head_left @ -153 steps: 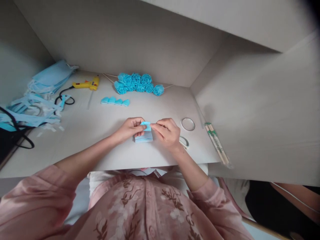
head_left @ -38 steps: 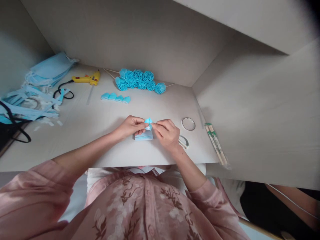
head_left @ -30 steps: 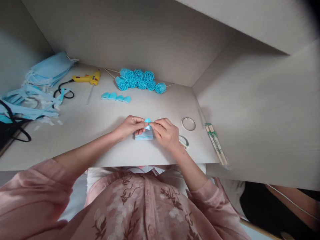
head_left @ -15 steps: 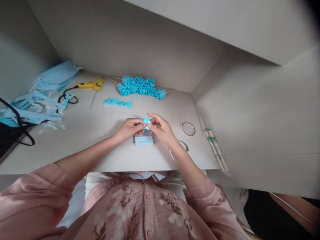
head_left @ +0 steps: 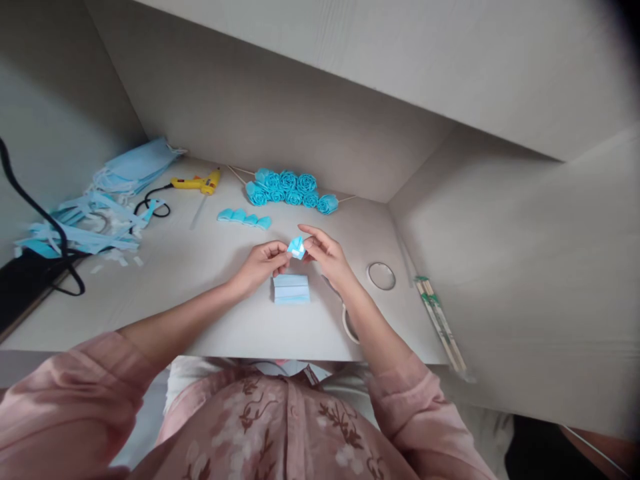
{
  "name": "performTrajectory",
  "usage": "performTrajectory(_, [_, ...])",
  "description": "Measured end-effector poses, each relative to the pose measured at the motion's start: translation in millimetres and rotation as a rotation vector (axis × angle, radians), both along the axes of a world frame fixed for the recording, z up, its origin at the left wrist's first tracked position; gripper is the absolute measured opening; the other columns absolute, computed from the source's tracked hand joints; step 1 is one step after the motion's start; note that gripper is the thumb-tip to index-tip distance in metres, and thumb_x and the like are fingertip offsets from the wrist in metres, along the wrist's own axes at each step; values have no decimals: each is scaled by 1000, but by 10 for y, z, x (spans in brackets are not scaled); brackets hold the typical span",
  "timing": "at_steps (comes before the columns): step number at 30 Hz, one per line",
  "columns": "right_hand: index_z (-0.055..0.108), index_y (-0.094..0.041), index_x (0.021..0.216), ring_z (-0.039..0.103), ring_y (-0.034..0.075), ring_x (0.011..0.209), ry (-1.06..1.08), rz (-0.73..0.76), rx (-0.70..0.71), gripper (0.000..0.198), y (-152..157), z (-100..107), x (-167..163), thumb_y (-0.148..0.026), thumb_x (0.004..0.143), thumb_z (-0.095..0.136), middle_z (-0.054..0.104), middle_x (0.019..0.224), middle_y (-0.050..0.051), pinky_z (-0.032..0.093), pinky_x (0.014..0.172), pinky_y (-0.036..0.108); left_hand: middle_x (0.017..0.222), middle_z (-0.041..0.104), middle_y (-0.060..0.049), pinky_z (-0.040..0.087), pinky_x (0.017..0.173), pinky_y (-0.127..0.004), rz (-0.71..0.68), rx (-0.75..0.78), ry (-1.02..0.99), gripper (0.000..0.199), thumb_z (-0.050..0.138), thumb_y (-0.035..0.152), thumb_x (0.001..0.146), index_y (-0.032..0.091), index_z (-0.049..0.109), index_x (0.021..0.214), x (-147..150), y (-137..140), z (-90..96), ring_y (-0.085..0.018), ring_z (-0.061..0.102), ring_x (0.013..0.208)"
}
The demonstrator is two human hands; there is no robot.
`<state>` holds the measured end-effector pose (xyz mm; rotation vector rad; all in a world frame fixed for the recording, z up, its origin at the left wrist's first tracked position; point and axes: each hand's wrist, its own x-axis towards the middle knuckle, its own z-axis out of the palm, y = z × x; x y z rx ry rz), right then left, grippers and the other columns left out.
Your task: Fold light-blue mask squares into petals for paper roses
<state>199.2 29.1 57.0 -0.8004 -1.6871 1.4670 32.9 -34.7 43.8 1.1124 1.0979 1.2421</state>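
Observation:
A small folded blue petal, which looks made of face-mask fabric, is held up above the table with a white patch showing at its front. My left hand pinches its left side between thumb and fingers. On the right side, my right hand grips its edge with the thumb and curled fingers, while one finger sticks up free. Just below the hands lies a small stack of pale blue fabric rectangles. Beyond them, several similar folded petals sit in a row.
Blue fabric roses on sticks lie at the back. A yellow glue gun with a black cord, face masks and cut strips occupy the left. Tape rolls and packaged wooden sticks lie right, beside the side wall.
The petal has turned and tilted between my hands, so its white patch now shows. My thumbs have moved apart. The view has shifted, with the table lower in the picture.

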Motion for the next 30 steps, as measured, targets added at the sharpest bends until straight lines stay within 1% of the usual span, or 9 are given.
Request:
performTrajectory(2, [60,-23,124,56,14,75,-9,23,13,49,44,1,8,-50,83,62,59,84,1,49,68,27,58,52,4,34,49,-20,-20,-16,24,28,67,42,71,17,55,73,1,1,-3,-8,46,51])
performTrajectory(5, [60,-23,124,56,13,75,0,46,42,52,66,-43,4,-46,79,69,61,86,0,46,69,26,56,49,5,33,49,-20,-56,0,99,27,66,42,71,17,56,72,10,5,-22,-8,43,51])
performTrajectory(7, [61,-23,122,54,11,71,-2,27,43,52,46,-91,4,-42,75,73,60,84,-1,44,67,25,56,48,5,32,51,-21,-62,36,157,26,65,40,71,16,57,69,20,5,-38,-8,41,52])
performTrajectory(12, [63,-22,119,54,11,68,6,-47,4,47,-33,-146,37,-41,76,72,61,79,-1,45,67,26,57,48,5,28,50,-21,-57,84,241,23,65,38,73,16,60,69,41,-1,-53,-8,38,53])
performTrajectory(17, [62,-24,123,57,13,72,63,-76,-59,45,-53,-111,65,-47,84,63,62,84,1,50,66,27,57,47,5,31,51,-21,-26,81,199,24,65,39,73,16,59,71,20,7,-32,-8,40,52])
performTrajectory(20, [60,-25,126,59,15,76,74,-39,-112,50,-38,-112,70,-50,83,63,63,88,3,53,65,28,56,48,5,32,50,-21,9,71,152,25,65,40,75,16,57,73,-1,18,-45,-8,40,50])
performTrajectory(25, [56,-24,130,57,13,75,41,9,-65,60,-7,-157,67,-42,75,73,62,86,0,51,65,26,57,49,4,33,48,-21,22,14,117,28,64,43,75,16,56,74,-16,28,-74,-8,43,51])
performTrajectory(28, [56,-24,129,56,13,76,30,9,-37,57,0,-185,65,-39,76,71,61,84,0,49,65,25,63,54,2,36,50,-21,-2,13,102,30,62,45,78,16,57,76,-20,28,-70,-9,46,53])
performTrajectory(30, [56,-24,129,56,13,73,20,33,-26,56,-2,-201,62,-38,77,71,61,84,-1,49,65,25,64,53,3,36,50,-22,-14,24,102,30,62,46,78,16,58,78,-24,31,-74,-8,44,52])
